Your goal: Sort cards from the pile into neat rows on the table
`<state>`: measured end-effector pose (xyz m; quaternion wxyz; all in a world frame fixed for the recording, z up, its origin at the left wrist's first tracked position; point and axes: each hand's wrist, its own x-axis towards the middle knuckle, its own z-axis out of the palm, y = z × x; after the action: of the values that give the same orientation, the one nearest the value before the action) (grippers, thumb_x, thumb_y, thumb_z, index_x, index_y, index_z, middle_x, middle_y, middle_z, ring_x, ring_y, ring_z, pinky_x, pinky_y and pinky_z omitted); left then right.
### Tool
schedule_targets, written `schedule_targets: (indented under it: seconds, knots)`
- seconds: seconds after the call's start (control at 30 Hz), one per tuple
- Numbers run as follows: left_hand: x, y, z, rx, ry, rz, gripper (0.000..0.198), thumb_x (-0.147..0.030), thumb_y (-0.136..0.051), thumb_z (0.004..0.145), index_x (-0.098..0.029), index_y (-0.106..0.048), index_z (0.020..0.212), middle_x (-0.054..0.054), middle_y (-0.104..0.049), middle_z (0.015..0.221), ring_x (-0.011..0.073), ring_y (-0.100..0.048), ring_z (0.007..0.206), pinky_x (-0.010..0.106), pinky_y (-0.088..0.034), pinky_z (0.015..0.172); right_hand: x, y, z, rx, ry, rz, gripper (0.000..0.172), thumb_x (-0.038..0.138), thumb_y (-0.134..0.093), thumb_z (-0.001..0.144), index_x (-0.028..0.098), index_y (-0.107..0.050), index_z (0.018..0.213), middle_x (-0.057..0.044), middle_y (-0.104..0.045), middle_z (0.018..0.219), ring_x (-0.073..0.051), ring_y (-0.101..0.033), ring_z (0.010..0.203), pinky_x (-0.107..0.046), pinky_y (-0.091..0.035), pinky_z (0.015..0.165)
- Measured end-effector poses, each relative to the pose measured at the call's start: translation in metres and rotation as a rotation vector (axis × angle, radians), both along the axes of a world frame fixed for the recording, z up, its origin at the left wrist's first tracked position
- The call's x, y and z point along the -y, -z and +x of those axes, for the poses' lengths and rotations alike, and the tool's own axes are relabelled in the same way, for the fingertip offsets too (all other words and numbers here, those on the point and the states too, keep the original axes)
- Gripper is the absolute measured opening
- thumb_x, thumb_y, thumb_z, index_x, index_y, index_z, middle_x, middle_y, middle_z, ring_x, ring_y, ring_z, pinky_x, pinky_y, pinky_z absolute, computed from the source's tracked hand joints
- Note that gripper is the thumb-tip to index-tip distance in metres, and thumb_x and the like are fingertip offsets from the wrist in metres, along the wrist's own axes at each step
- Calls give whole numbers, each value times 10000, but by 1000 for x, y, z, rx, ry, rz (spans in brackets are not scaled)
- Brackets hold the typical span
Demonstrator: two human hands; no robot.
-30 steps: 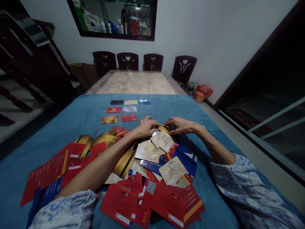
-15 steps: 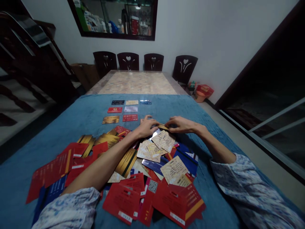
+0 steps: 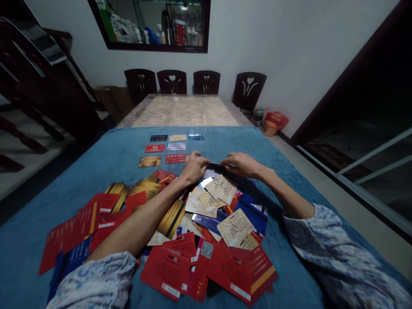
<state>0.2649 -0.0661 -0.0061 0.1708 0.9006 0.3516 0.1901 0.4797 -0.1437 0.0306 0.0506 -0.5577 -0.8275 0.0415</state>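
Note:
Between my two hands is a thin card (image 3: 214, 164), seen nearly edge-on and dark along its edge. My left hand (image 3: 195, 166) pinches its left end, and my right hand (image 3: 238, 164) grips its right end. Just below lies a loose heap of cards: cream patterned cards (image 3: 221, 189), red cards (image 3: 165, 271), a gold card (image 3: 172, 219) with a dark stripe, and blue cards (image 3: 249, 219). My left forearm crosses over the heap and hides part of it. Beyond my left hand, several cards lie face up in short rows, among them a red card (image 3: 175, 159) and a gold card (image 3: 149, 162).
A blue cloth (image 3: 106, 159) covers the near part of the table, and the patterned tabletop (image 3: 189, 109) shows beyond it. Several dark chairs (image 3: 207, 82) stand at the far end. A red bag (image 3: 277, 120) sits on the floor to the right.
The card between my hands has tipped from showing its gold face to nearly edge-on. Both hands have moved slightly away from me and to the left.

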Motion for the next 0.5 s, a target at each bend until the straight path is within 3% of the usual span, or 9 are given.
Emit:
schedule_targets:
  seconds: [0.23, 0.5]
  knots:
    - [-2, -1, 0, 32, -88, -1, 270, -224, -572, 933, -217, -803, 1073, 100, -749, 1036, 290, -548, 1182, 467, -464, 1038, -7, 14, 7, -128, 116, 58, 364, 219, -485, 953, 215, -766, 1185, -103, -761, 1013, -204, -683, 866, -275, -457, 768]
    - [-5, 3, 0, 69, -114, -11, 253, -130, -592, 883, -219, -797, 1000, 70, -758, 982, 266, -562, 1095, 437, -482, 996, -15, 35, 14, -285, 127, 184, 314, 194, -543, 914, 226, -751, 1148, -86, -788, 1036, -218, -720, 905, -284, -501, 806]
